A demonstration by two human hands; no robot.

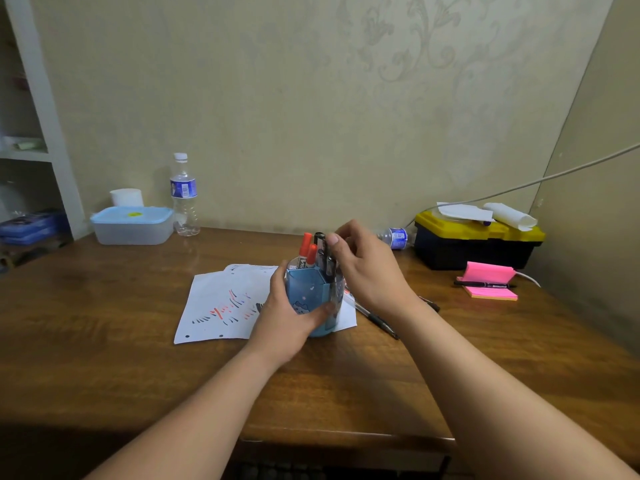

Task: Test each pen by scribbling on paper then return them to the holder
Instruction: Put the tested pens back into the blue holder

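Left hand [287, 315] is wrapped around the blue holder [308, 292], thumb across the front, fingers curled round the far side, so it's gripping it pretty firmly. Holder sits upright on the bench [104, 306], right on the near right corner of the paper [221, 299], which already has a bunch of orange, black and blue scribbles on it. Right hand [367, 268] is up at the top of the holder, thumb and fingers pinching the top end of a black pen [321, 249] that's standing inside. Two orange-capped markers [305, 245] stand in there too, just left of it.

One loose pen [377, 318] lies on the bench just right of the holder, partly under the right wrist. Further right there's a pink sticky note pad [490, 273] with a black marker [485, 284] lying across it, and behind that a yellow and black toolbox [478, 242] with some white paper on top. A small bottle [396, 237] lies on its side beside the toolbox. Far left by the wall: an upright water bottle [184, 199] and a blue-lidded container [133, 225].
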